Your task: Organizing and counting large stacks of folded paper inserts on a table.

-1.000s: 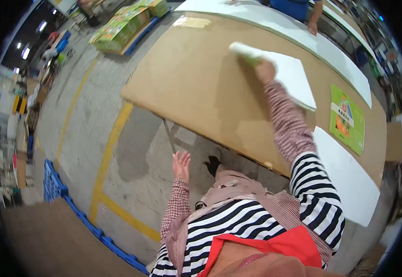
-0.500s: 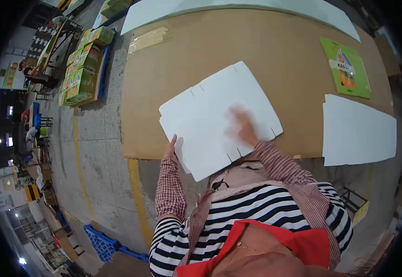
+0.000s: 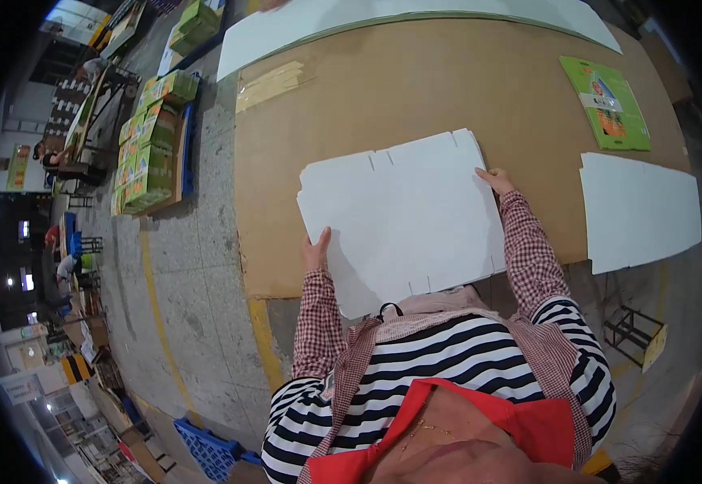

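Note:
A stack of flat white cardboard sheets [image 3: 403,218] with short slits along its far and near edges lies at the table's front, its near edge overhanging toward my body. My left hand [image 3: 316,250] holds the left edge, thumb on top and the other fingers hidden below. On the opposite side, my right hand [image 3: 494,181] is closed around the right edge near the far corner, its thumb also on the white face. Both hands grip the same stack.
Brown cardboard [image 3: 415,89] covers the table. Along its far side lie long white sheets [image 3: 415,10]. To the right are a flat green printed carton [image 3: 607,105] and another white sheet [image 3: 641,211] past the edge. Green cartons [image 3: 149,173] stand on a pallet at left.
My right hand has gone from the middle of the top sheet to its right edge. The stack has turned clockwise, lying squarer to me, and my left hand still holds its left side.

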A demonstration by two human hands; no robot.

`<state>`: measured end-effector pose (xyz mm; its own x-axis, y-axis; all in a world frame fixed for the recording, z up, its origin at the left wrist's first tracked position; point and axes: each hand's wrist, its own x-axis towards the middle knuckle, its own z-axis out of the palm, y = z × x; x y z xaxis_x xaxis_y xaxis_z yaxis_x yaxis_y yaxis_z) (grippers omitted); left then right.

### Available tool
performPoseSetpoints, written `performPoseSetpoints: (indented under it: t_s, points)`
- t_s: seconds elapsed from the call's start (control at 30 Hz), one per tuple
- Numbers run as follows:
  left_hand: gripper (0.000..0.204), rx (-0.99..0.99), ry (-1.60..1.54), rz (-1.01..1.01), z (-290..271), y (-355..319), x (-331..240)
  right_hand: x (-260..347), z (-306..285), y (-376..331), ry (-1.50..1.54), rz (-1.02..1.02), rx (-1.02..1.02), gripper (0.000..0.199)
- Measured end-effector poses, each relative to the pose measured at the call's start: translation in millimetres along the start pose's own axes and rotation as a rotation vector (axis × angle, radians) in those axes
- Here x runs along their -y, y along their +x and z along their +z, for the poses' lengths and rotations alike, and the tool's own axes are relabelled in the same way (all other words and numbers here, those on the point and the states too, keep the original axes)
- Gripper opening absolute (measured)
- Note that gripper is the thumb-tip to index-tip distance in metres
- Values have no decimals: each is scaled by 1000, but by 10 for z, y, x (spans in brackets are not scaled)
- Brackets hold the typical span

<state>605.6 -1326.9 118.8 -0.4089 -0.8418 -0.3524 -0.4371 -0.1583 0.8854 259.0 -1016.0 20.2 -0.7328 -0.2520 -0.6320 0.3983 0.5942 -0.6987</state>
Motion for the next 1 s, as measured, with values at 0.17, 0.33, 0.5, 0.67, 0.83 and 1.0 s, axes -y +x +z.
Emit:
performPoseSetpoints:
  t_s: [0.17,0.33,0.5,0.67,0.83,1.0]
  points:
    - [43,103,-254,158,-89,-54,-85,225,-238,-768,684,-84,27,52]
    - [31,158,-271,419,2,-253,-727,244,-785,-1367,671,-415,-298,50]
    - [36,293,-368,515,-128,-277,-912,358,-1079,-2168,690,-640,-282,40]
    - [68,571,-280,518,-156,-42,-615,84,-862,-2270,343,-495,-45,56]
    - [82,731,-191,433,-175,113,-589,37,-913,-2227,475,-373,171,82]
    - [61,569,-164,321,-246,298,-216,-271,-696,-1939,212,-547,64,78]
